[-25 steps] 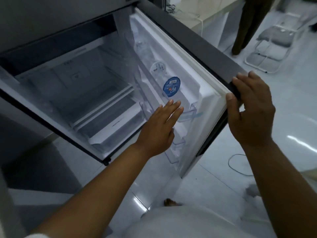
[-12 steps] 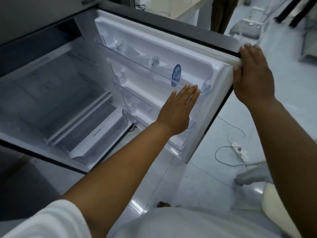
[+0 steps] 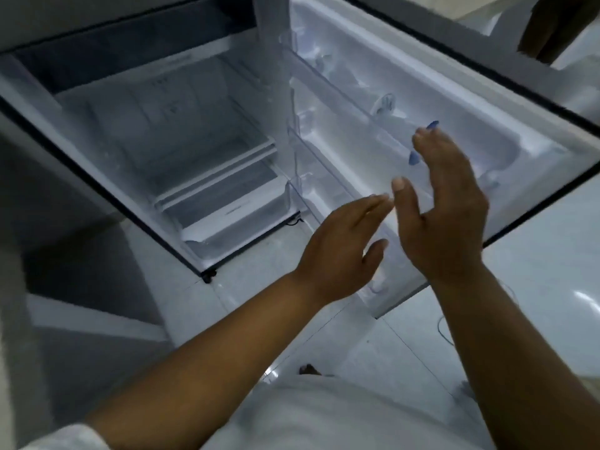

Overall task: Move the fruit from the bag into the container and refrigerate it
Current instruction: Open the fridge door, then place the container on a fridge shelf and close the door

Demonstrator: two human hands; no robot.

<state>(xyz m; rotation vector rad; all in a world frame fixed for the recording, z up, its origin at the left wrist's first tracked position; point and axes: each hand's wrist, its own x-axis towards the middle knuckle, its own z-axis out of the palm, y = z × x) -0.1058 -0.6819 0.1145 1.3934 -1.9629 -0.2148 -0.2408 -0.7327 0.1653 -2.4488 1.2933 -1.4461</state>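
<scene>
The refrigerator (image 3: 136, 131) stands wide open in front of me, its white interior bare apart from glass shelves and a clear drawer (image 3: 227, 219) at the bottom. The open door (image 3: 487, 102) swings out to the right with clear plastic door bins (image 3: 341, 102). My left hand (image 3: 337, 251) is open, fingers stretched toward the lower door bins. My right hand (image 3: 444, 216) is open too, held in front of the door's inner side, holding nothing. No fruit, bag or container is in view.
A shiny white tiled floor (image 3: 535, 287) lies below the door, with a thin cable (image 3: 443, 329) at the right. Someone's dark trouser leg (image 3: 552, 27) stands at the top right. My white shirt (image 3: 324, 417) fills the bottom.
My right hand has let go of the door's outer edge and come in front of the inner side. The door has swung further open. My left hand stays near the lower bins.
</scene>
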